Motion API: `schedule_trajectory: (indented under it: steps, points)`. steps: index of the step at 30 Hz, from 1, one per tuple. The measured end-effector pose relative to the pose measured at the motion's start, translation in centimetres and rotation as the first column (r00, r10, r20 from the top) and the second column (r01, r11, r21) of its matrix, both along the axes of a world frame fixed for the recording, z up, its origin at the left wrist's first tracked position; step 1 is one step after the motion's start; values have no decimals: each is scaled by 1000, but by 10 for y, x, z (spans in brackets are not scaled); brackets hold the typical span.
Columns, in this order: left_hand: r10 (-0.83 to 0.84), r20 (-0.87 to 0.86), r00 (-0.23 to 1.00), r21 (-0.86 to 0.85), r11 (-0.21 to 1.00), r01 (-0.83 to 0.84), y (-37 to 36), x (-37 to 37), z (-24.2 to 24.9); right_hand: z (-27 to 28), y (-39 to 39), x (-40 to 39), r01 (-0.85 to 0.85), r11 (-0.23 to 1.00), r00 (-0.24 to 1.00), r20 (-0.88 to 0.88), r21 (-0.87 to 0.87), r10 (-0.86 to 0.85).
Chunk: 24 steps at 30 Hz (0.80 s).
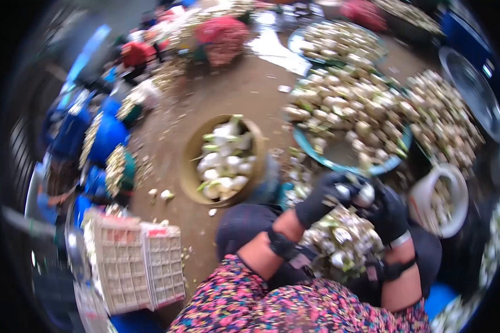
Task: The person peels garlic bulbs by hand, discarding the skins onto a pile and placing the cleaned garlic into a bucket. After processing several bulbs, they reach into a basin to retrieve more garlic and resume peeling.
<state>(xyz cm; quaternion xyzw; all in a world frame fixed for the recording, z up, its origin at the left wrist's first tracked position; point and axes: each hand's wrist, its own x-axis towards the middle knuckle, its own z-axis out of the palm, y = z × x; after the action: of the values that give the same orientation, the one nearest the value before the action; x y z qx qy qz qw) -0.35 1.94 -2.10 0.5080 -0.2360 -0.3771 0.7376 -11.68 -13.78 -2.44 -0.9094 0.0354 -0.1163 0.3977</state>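
My left hand (325,197), in a black glove, is closed with its fingers curled beside a small pale shape, too blurred to name. Against it, my right hand (386,208), also gloved in black, is closed around a white onion (365,195). Any tool between the hands is hidden. Directly below them, a heap of onion bulbs and loose skins (344,238) lies between my knees. Just beyond my hands stands a wide teal basin (391,165) piled with unpeeled onions (344,105).
Left of the basin is a tan tub (189,177) of peeled onions. A white bucket (458,194) stands at right, near another onion pile (444,116). White plastic crates (122,261) sit at lower left; blue containers (108,139) line the left side. Scraps litter the wet floor (166,150).
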Motion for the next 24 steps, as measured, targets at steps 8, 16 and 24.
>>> schedule_trajectory:
  steps: [8, 16, 24]
  points:
    - [126, 524, 842, 151, 960, -238, 3, 9, -22, 4, 4, 9, -130, 125, 925, 165, 984, -341]
    - [77, 706, 704, 121, 966, -228, 2, 18, -47, -18, 7, 6, 210, 532, 977, -161, 820, -137]
    - [-71, 453, 889, 147, 989, 4, -50, 30, 6, -17, 15, -3, -136, 923, 902, -340, 360, 266]
